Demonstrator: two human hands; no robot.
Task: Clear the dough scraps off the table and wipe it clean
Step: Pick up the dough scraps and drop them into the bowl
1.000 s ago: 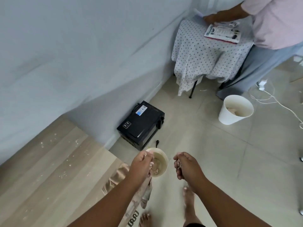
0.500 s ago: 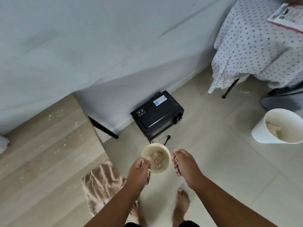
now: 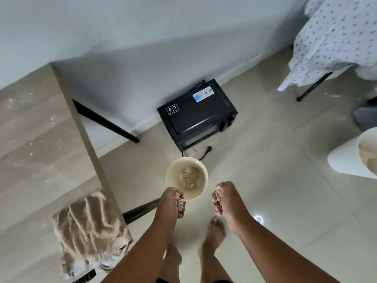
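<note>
Along the left of the frame runs the pale wooden worktop, still speckled with small white dough scraps toward the upper left. At the lower left a crumpled beige towel lies on the worktop's corner and droops over its edge. Just right of that, the person's left hand is curled around a clump of dough, held at the near rim of a small cream bin that stands on the tiled floor with more dough bits heaped in its bottom. Behind the bin, against the wall in the centre of the frame, a black microwave oven sits on the floor with its plug lying loose in front. The right hand, lower centre-right, is closed too, its fingers bunched on a smaller pinch of dough, hanging beside the bin rather than over it. Bare feet show below both hands. At the upper right a dotted tablecloth hangs down, and at the right edge stands a white bucket.
</note>
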